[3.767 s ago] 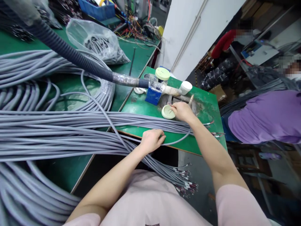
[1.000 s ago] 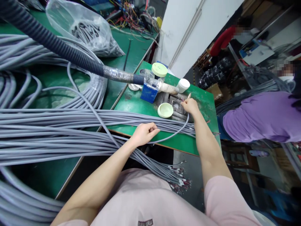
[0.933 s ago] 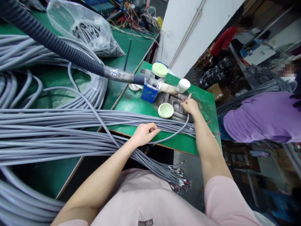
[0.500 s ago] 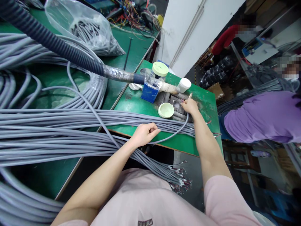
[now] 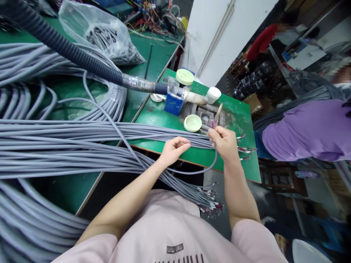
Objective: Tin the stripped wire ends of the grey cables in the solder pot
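My right hand (image 5: 225,141) pinches a grey cable (image 5: 210,167) close to its stripped end. Thin coloured wires (image 5: 212,124) stick up from that end, just in front of a small dark metal pot (image 5: 206,118) with a shiny surface. The cable loops down and back to the left, passing below my left hand (image 5: 174,149). That hand hovers by a long bundle of grey cables (image 5: 153,132), its fingers curved and thumb apart, with nothing visible in it. Beside the pot sits a pale green dish (image 5: 192,123).
A ribbed hose (image 5: 90,60) runs to a nozzle (image 5: 196,98) over a blue box (image 5: 173,105). White and green-lidded jars (image 5: 213,95) stand behind. More cable ends (image 5: 210,204) hang off the front edge. A person in purple (image 5: 307,135) is at the right.
My right hand has moved from the pot toward me, bringing the cable end with it. My left hand has shifted slightly up and right, its fingers straighter.
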Action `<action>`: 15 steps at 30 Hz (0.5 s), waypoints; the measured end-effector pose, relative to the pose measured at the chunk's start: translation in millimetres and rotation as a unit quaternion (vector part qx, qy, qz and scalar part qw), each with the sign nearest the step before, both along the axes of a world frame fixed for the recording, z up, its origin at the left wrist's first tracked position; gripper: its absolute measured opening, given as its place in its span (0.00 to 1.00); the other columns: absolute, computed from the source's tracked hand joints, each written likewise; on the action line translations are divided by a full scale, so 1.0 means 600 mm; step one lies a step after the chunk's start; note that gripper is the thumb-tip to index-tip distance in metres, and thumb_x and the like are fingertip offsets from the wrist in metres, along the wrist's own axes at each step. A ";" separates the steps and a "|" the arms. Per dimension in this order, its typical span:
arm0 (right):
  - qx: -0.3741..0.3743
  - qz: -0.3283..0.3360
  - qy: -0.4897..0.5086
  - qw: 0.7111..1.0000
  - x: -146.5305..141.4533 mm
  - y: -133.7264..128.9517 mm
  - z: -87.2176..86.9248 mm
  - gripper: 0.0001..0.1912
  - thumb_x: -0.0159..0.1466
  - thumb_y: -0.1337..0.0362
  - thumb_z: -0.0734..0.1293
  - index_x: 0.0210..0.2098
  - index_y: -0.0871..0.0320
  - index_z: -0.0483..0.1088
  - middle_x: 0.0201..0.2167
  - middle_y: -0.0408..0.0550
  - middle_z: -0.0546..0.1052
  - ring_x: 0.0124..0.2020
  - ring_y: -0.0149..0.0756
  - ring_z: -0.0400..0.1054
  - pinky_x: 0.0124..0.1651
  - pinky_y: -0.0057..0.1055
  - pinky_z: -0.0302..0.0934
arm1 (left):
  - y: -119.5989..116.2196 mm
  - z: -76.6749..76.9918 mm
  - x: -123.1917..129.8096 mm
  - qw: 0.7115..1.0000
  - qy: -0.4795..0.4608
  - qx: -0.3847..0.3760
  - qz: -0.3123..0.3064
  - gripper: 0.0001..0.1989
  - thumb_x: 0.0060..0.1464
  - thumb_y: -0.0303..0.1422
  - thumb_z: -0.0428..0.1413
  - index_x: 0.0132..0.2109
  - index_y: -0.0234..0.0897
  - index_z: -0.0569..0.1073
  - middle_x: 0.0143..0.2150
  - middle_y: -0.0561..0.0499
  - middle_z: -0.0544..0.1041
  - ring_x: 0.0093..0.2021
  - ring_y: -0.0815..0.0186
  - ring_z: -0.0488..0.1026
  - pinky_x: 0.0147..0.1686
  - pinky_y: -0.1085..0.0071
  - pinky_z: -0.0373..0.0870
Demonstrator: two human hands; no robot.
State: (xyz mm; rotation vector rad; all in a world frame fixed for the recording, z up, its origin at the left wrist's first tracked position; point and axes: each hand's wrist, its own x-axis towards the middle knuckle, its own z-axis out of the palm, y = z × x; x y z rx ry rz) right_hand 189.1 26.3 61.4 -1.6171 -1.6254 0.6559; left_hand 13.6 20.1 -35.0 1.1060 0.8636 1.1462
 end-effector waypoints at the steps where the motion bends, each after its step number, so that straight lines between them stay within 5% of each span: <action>1: 0.002 0.006 0.016 1.000 -0.013 -0.018 -0.003 0.19 0.60 0.53 0.64 0.18 0.56 0.61 0.16 0.41 0.69 0.17 0.29 0.61 0.21 0.26 0.54 | -0.007 0.002 0.012 0.998 -0.055 -0.022 -0.004 0.17 0.43 0.42 0.63 0.36 0.33 0.76 0.24 0.55 0.71 0.24 0.74 0.63 0.26 0.75 0.60; 7: 0.002 0.025 0.046 0.999 -0.054 -0.079 -0.025 0.20 0.62 0.53 0.63 0.18 0.55 0.61 0.14 0.38 0.63 0.17 0.28 0.57 0.23 0.26 0.55 | -0.050 0.016 0.067 0.945 -0.294 -0.140 -0.023 0.19 0.38 0.40 0.67 0.38 0.36 0.75 0.28 0.54 0.74 0.25 0.74 0.67 0.27 0.75 0.64; 15: -0.020 0.043 0.107 0.993 -0.058 -0.118 -0.034 0.12 0.61 0.55 0.65 0.26 0.55 0.69 0.17 0.38 0.66 0.17 0.27 0.59 0.22 0.26 0.56 | -0.070 0.050 0.056 0.904 -0.382 -0.181 -0.058 0.13 0.44 0.38 0.64 0.32 0.35 0.71 0.26 0.55 0.70 0.24 0.72 0.67 0.25 0.73 0.67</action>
